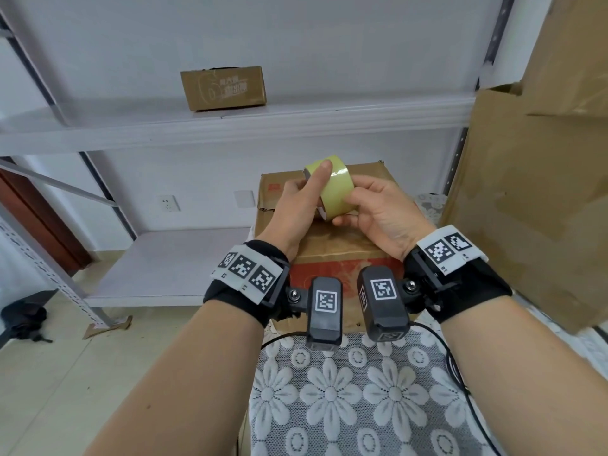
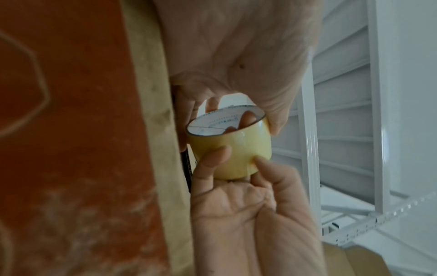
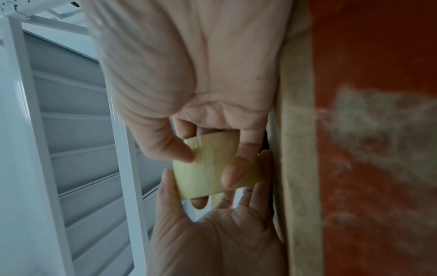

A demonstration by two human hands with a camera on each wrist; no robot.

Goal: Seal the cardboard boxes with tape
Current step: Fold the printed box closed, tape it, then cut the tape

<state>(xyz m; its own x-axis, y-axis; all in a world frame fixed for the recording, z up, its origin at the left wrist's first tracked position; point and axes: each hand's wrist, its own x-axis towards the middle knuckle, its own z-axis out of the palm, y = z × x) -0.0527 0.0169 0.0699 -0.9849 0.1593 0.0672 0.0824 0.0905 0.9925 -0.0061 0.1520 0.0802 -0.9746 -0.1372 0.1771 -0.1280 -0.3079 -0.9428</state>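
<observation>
Between left hand (image 1: 297, 205) and right hand (image 1: 378, 212), tape roll (image 1: 332, 189).

Head view looks forward and down from above both forearms. Wrist views look close along each palm; all three share the tape roll (image 1: 330, 189).

Pale yellow tape roll (image 1: 330, 187), red-printed brown box (image 1: 342, 255)
</observation>
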